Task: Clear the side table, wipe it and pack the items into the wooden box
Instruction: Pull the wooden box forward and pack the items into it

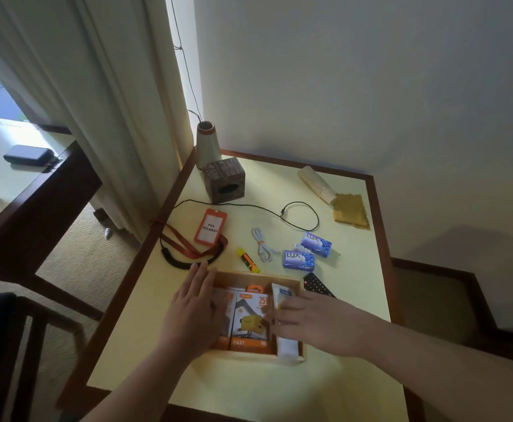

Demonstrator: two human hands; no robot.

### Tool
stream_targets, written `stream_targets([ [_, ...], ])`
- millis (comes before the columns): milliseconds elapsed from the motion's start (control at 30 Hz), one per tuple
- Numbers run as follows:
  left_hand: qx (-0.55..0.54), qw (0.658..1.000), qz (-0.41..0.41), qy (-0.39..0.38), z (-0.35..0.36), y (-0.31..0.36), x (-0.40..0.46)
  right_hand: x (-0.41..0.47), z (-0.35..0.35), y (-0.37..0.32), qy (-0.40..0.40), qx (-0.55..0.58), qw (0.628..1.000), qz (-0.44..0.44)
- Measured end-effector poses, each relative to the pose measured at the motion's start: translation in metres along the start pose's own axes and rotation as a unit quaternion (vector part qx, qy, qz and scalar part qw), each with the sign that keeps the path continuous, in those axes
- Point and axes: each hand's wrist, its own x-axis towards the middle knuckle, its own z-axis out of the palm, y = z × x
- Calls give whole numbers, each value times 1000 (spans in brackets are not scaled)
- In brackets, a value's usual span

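Note:
A shallow wooden box (291, 360) sits near the front of the pale side table (145, 324). Inside lie orange charger cartons (250, 318) and a white tube (286, 345). My left hand (192, 309) rests flat on the box's left edge, fingers apart. My right hand (310, 321) lies over the box's right side, touching the tube; I cannot tell whether it grips it. Beyond the box lie two purple Lux soaps (298, 259) (316, 244), a yellow marker (247, 259), a coiled white cable (260, 245), an orange badge holder (210, 229) with lanyard, a black remote (317, 284) and a yellow cloth (351, 211).
At the table's back stand a brown tissue box (224, 179), a cone-shaped vase (207, 144) and a sleeve of paper cups (316, 184). A thin black cable (301, 216) loops across the middle. A dark chair frame (30, 214) and curtain stand left; wall corner behind.

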Motion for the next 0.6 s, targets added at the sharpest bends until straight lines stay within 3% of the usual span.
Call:
stream_targets([
  [200,-7,1000,-1,-2,-1,0,-1,13,4,-7,-18,38,998,47],
  [367,-12,1000,-1,1,-4,2,-1,22,9,-12,-33,-3,996,77],
  [467,-16,1000,3,4,-3,2,0,26,19,-17,-93,-29,991,88],
  [600,-12,1000,8,-1,0,-2,1,22,35,-14,-94,-18,992,83],
])
